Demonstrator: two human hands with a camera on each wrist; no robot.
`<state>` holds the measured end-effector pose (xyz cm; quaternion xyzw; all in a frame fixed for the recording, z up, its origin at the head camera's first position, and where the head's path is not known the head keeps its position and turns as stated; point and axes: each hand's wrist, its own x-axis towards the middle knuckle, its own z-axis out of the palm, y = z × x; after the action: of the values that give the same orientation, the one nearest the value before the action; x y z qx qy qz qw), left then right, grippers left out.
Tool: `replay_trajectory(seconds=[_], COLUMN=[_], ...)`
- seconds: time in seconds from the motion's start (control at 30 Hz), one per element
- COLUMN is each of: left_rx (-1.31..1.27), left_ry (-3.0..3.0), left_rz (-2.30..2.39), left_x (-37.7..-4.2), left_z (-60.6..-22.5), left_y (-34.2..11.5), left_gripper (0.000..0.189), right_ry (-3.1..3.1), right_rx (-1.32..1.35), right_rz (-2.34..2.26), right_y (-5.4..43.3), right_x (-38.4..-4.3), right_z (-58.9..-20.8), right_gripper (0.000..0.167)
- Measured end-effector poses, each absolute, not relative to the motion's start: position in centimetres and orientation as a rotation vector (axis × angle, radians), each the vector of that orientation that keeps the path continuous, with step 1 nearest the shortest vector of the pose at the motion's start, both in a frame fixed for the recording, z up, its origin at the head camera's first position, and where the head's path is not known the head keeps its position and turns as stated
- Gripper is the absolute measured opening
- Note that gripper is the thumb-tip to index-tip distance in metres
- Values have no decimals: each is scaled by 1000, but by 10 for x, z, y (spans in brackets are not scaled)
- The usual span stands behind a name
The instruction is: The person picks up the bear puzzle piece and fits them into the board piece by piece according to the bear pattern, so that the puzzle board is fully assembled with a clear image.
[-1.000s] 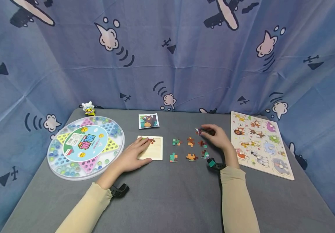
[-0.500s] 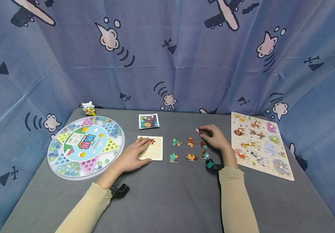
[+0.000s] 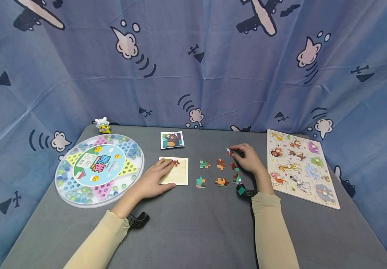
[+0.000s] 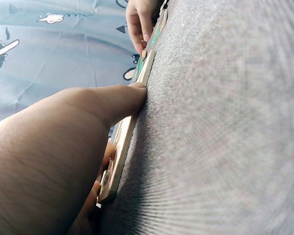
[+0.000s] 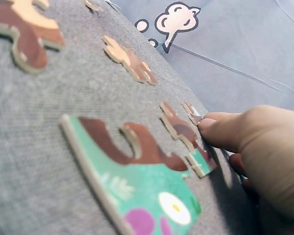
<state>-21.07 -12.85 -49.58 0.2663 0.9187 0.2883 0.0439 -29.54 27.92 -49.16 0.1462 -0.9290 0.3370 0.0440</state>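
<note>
From far off I see the right hand (image 3: 247,158) has slid a bit left, and its thumb (image 5: 216,127) seems to touch a puzzle piece (image 3: 228,152) near the table's (image 3: 193,228) back edge. I can't tell if it pinches. The piece lies where it lay, so I think it isn't lifted yet. The left hand (image 3: 151,181) rests flat on the puzzle tray's (image 3: 181,176) left side, fingers straight. One brown piece (image 3: 176,163) shows by the tray's back edge.
</note>
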Motion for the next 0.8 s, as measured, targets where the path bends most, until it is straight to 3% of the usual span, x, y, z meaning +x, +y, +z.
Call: replay_trajectory(seconds=[0.8], left_rx=[815], left_ry=[2810], left_rz=[881], left_x=[-211], left_z=[-496], left_y=[-130], left_gripper=[81], right_ry=[-2847], right_rx=[427], right_rz=[996], right_y=[279], right_x=[-296], right_z=[-493], right_gripper=[29])
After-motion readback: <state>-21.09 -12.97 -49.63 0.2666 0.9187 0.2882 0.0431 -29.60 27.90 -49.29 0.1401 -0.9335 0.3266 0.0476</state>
